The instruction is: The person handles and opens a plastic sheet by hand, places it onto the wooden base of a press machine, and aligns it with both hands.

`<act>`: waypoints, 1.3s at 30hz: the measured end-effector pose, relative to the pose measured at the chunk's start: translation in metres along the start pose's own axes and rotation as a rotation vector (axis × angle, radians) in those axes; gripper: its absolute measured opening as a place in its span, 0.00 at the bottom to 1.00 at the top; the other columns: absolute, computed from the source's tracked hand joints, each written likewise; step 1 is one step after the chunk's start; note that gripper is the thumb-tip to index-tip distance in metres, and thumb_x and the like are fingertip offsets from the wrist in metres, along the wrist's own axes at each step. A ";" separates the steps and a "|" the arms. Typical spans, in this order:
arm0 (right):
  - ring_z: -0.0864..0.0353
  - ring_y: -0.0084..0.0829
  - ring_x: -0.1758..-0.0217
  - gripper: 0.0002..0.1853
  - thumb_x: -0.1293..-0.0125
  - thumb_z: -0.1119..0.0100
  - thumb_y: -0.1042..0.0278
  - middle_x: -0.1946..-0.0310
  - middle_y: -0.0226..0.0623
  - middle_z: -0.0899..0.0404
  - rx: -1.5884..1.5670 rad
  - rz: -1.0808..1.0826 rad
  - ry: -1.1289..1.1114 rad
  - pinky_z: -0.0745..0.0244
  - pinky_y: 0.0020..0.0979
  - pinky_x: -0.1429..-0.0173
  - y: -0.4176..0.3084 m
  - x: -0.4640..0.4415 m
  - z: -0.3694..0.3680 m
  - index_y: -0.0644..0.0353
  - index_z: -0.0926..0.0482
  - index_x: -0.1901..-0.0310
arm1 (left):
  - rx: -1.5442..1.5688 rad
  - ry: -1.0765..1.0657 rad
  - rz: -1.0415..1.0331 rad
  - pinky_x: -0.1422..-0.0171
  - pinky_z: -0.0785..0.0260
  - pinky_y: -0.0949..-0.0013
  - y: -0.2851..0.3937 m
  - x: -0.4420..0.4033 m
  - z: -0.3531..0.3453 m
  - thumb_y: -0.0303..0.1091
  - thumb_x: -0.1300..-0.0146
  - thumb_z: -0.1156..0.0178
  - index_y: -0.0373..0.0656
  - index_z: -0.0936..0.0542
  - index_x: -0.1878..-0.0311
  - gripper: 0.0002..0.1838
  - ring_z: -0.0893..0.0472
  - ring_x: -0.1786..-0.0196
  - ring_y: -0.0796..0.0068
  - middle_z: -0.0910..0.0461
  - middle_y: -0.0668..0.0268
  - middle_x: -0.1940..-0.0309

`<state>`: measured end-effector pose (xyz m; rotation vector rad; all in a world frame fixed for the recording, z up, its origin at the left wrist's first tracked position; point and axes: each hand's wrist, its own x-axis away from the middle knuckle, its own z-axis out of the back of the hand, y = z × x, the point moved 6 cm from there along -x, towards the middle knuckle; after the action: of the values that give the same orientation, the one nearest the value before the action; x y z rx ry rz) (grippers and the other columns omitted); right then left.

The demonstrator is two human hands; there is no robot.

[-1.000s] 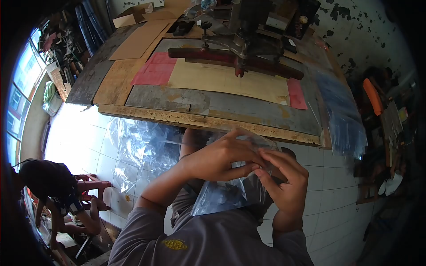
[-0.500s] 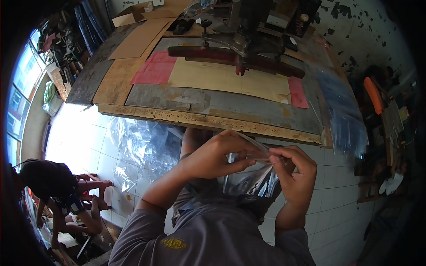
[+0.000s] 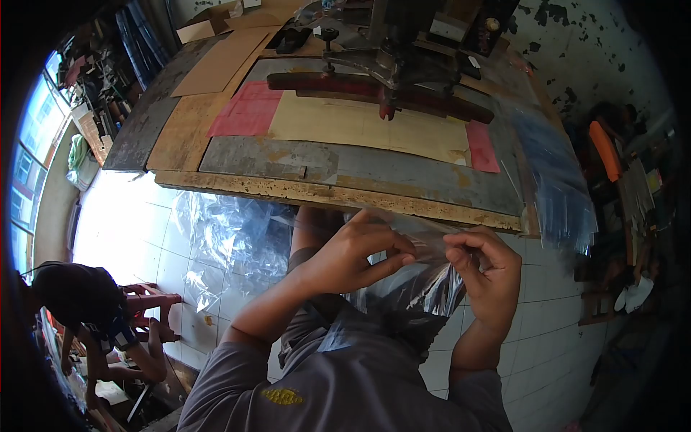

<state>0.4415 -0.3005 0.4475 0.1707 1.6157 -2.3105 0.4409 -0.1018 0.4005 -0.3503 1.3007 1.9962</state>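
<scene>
My left hand (image 3: 362,250) and my right hand (image 3: 487,268) are in front of the table edge, above my lap. Between them hangs a clear plastic sheet (image 3: 435,282), crinkled and shiny. The thumb and fingertips of each hand are pinched together on its upper part, the left on one side and the right on the other. Its lower part drapes toward my legs. The exact shape of the sheet is hard to make out because it is see-through.
On the table (image 3: 324,193), a press with a dark red bar (image 3: 381,97) stands over a yellow sheet (image 3: 345,129) with pink ends. Clear plastic sheets (image 3: 554,180) overhang the right edge. Crumpled film (image 3: 237,237) lies on the floor. Another person (image 3: 93,317) sits at left near a red stool (image 3: 152,306).
My hands have moved slightly farther apart, the right one shifting right. The plastic between them is spread wider. The other person stays in about the same place.
</scene>
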 end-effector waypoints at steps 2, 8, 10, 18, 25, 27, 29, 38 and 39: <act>0.17 0.24 0.60 0.08 0.36 0.25 0.74 0.63 0.35 0.15 0.074 -0.008 -0.002 0.25 0.25 0.53 -0.001 -0.001 0.001 0.66 0.12 0.58 | 0.010 -0.003 -0.013 0.32 0.34 0.53 -0.003 0.002 -0.002 0.32 0.32 0.30 0.46 0.13 0.54 0.06 0.15 0.61 0.69 0.11 0.71 0.60; 0.17 0.25 0.60 0.06 0.35 0.26 0.74 0.63 0.35 0.15 0.074 0.013 0.009 0.24 0.26 0.53 0.005 -0.001 0.001 0.65 0.13 0.59 | -0.017 -0.033 0.010 0.30 0.37 0.55 -0.002 0.004 -0.003 0.30 0.34 0.29 0.47 0.11 0.57 0.04 0.14 0.57 0.72 0.11 0.72 0.63; 0.17 0.25 0.60 0.06 0.36 0.26 0.75 0.63 0.34 0.15 0.063 0.005 0.005 0.24 0.26 0.53 0.004 -0.001 0.000 0.65 0.13 0.59 | -0.031 -0.034 0.000 0.30 0.38 0.56 -0.002 0.004 -0.004 0.30 0.34 0.30 0.47 0.11 0.57 0.04 0.13 0.57 0.73 0.11 0.72 0.63; 0.14 0.25 0.59 0.10 0.42 0.22 0.79 0.62 0.35 0.14 0.051 0.105 -0.014 0.20 0.26 0.55 0.000 0.002 -0.012 0.64 0.13 0.59 | 0.165 0.040 0.096 0.47 0.24 0.59 0.011 -0.008 -0.007 0.30 0.32 0.32 0.39 0.15 0.55 0.06 0.14 0.59 0.61 0.12 0.61 0.62; 0.13 0.27 0.57 0.13 0.45 0.20 0.77 0.61 0.35 0.14 -0.062 0.103 0.039 0.18 0.28 0.55 -0.001 0.006 -0.013 0.63 0.13 0.58 | 0.289 0.022 0.193 0.55 0.22 0.63 0.011 -0.012 -0.011 0.25 0.31 0.33 0.37 0.15 0.53 0.06 0.13 0.59 0.61 0.13 0.59 0.61; 0.13 0.27 0.56 0.13 0.45 0.19 0.77 0.61 0.35 0.14 -0.048 0.131 0.051 0.18 0.28 0.55 -0.003 0.006 -0.011 0.64 0.13 0.58 | 0.267 0.048 0.136 0.55 0.22 0.63 0.014 -0.013 -0.011 0.25 0.31 0.33 0.37 0.15 0.53 0.06 0.13 0.59 0.62 0.13 0.59 0.61; 0.13 0.28 0.56 0.13 0.45 0.19 0.76 0.61 0.35 0.14 0.013 0.210 0.056 0.18 0.29 0.54 -0.009 0.005 -0.009 0.64 0.12 0.59 | 0.266 0.081 0.098 0.54 0.22 0.62 0.018 -0.014 -0.009 0.24 0.32 0.32 0.37 0.15 0.53 0.06 0.13 0.59 0.62 0.13 0.60 0.60; 0.12 0.29 0.57 0.14 0.45 0.20 0.75 0.60 0.38 0.11 0.068 0.175 0.004 0.18 0.29 0.54 -0.008 0.005 -0.010 0.65 0.11 0.56 | 0.013 0.146 -0.121 0.56 0.22 0.61 0.030 -0.014 -0.004 0.23 0.42 0.29 0.40 0.17 0.54 0.13 0.15 0.62 0.59 0.16 0.62 0.63; 0.12 0.29 0.57 0.14 0.45 0.20 0.76 0.60 0.38 0.11 0.067 0.181 0.004 0.18 0.29 0.54 -0.008 0.006 -0.010 0.65 0.11 0.56 | -0.007 0.155 -0.137 0.56 0.22 0.60 0.030 -0.014 -0.004 0.23 0.43 0.29 0.40 0.17 0.54 0.13 0.14 0.62 0.59 0.16 0.62 0.62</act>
<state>0.4329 -0.2902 0.4497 0.3236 1.4606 -2.2283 0.4293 -0.1186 0.4273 -0.5911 1.3272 1.8896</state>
